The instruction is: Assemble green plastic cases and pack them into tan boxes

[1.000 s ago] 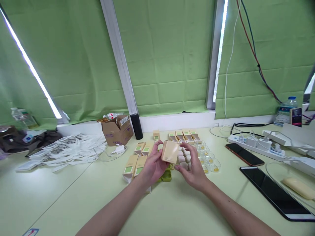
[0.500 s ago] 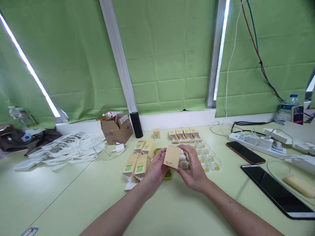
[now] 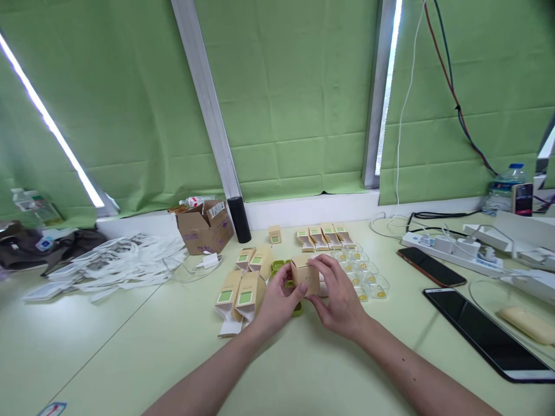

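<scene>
A small tan cardboard box (image 3: 306,282) is held up between both my hands, its flap edge at the top. My left hand (image 3: 277,296) grips its left side, with the thumb across the front. At its right side, my right hand (image 3: 342,296) pinches the box between fingers and thumb. Open tan boxes with green windows (image 3: 243,292) stand left of my hands. Behind the held box, green containers (image 3: 280,267) are partly hidden. To the right sit clear plastic cups with yellow centres (image 3: 364,274). Pale pieces behind the box are mostly covered by my right hand.
More tan boxes (image 3: 323,238) line the back, with a single box (image 3: 274,234) nearby. Back left are a brown carton (image 3: 206,228), a black cylinder (image 3: 239,219) and white straps (image 3: 130,263). Rightward lie a phone (image 3: 431,267), a tablet (image 3: 485,332) and a power strip (image 3: 451,254).
The box has been turned in my hands: its flat printed face showed before, and now a side and the flap edge show. My left thumb has moved onto its front.
</scene>
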Available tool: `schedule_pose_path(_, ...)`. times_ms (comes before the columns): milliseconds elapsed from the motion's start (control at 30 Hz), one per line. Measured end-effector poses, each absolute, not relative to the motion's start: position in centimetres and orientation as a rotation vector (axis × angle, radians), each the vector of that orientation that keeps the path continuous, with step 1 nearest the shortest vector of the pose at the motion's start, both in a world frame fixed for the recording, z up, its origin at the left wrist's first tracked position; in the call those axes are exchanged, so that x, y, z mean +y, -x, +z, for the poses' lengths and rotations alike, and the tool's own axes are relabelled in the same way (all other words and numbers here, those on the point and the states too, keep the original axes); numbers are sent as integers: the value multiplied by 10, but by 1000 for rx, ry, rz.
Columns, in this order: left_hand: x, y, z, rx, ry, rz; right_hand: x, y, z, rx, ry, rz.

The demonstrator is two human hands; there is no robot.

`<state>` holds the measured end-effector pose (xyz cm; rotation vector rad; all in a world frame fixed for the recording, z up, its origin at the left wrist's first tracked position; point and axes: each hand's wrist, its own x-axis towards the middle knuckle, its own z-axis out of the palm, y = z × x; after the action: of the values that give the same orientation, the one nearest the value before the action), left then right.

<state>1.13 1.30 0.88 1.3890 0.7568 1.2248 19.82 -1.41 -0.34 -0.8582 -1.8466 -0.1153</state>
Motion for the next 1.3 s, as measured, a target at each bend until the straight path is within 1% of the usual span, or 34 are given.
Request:
schedule_pose_path(133, 12, -11, 12, 660, -1191, 1188, -13, -198, -4, -1827, 772, -87)
schedule_pose_path(267, 11, -8, 16, 493, -988, 1183, -12, -199, -5, -1762, 802, -91)
schedule_pose_path(467, 17, -3, 14, 455, -959, 1190, -11, -201, -3, -1666, 850, -144)
schedule_pose_path(667, 15, -4, 15, 680, -1364, 1400, -14, -203, 2, -1619, 817, -146)
schedule_pose_path(800, 9, -3, 12, 829, -1647, 1478, -18, -201, 4, -1636, 799, -134)
schedule_pose_path(967, 5, -1, 3, 850, -2026, 1565, -24, -196, 6, -1712, 820, -89)
schedule_pose_path(1200, 5, -2, -2, 848, -2294, 1649, -24, -191, -2, -1794, 836, -67)
schedule_pose_path(1300, 7, -1, -1, 855, -2506, 1694, -23, -191, -4, -1795, 842, -60)
